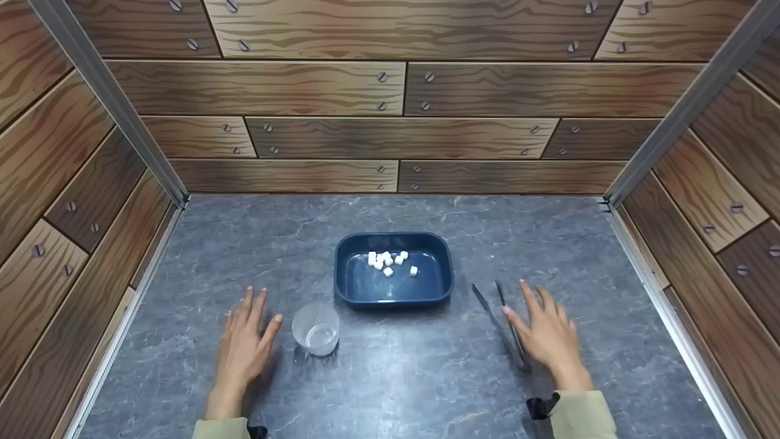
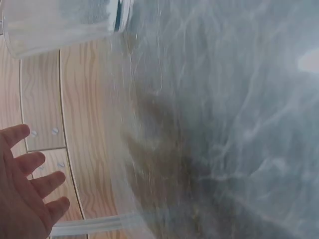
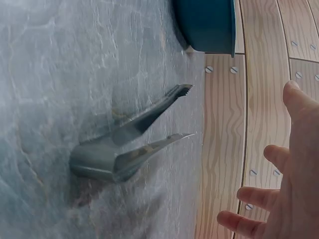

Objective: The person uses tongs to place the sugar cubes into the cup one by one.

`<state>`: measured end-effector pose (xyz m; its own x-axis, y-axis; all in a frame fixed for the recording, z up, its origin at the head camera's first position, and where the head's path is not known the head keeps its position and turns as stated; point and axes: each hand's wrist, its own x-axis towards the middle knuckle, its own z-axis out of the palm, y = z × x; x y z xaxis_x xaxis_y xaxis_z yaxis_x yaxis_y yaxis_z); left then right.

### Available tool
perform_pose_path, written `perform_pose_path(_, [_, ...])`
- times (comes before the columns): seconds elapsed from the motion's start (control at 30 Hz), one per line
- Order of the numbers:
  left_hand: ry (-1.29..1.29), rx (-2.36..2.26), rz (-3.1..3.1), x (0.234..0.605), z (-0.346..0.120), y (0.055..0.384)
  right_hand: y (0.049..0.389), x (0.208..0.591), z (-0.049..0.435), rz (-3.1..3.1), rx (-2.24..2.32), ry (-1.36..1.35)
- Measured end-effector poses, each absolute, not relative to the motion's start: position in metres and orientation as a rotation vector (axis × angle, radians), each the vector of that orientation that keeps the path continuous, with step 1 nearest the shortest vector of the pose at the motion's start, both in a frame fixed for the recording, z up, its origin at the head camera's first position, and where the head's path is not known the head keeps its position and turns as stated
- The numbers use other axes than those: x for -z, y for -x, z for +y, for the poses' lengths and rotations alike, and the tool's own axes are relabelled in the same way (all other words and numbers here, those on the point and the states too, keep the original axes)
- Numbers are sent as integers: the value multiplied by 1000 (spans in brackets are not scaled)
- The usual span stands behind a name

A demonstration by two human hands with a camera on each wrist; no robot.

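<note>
My left hand (image 1: 244,344) is held with fingers spread, left of a clear plastic cup (image 1: 316,329), and has nothing in it. The cup's side also shows at the top of the left wrist view. On the right, my right hand (image 1: 550,336) is spread beside metal tongs (image 1: 501,326), its thumb overlapping one arm in the head view. In the right wrist view the tongs (image 3: 129,139) lie on the table with serrated tips apart, and the fingers (image 3: 276,157) are apart from them. A dark blue tray (image 1: 393,300) in the middle holds several small white cubes (image 1: 388,259).
The grey marbled tabletop (image 1: 396,378) is enclosed by wood-patterned panels (image 1: 402,137) at the back and both sides. Metal strips (image 1: 676,323) run along its side edges. The tray stands between the cup and the tongs, a little farther back.
</note>
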<state>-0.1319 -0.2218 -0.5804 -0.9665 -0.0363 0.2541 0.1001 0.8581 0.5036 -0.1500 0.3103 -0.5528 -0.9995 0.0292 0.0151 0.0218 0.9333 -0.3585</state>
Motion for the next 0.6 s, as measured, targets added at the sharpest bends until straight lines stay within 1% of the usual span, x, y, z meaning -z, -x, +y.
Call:
perform_pose_path(0.4, [248, 1244, -2664, 581, -197, 123, 138, 566, 307, -3099, -630, 85])
perform_pose_path(0.6, [226, 1291, -2651, 583, -186, 122, 135, 569, 306, -3104, -674, 102])
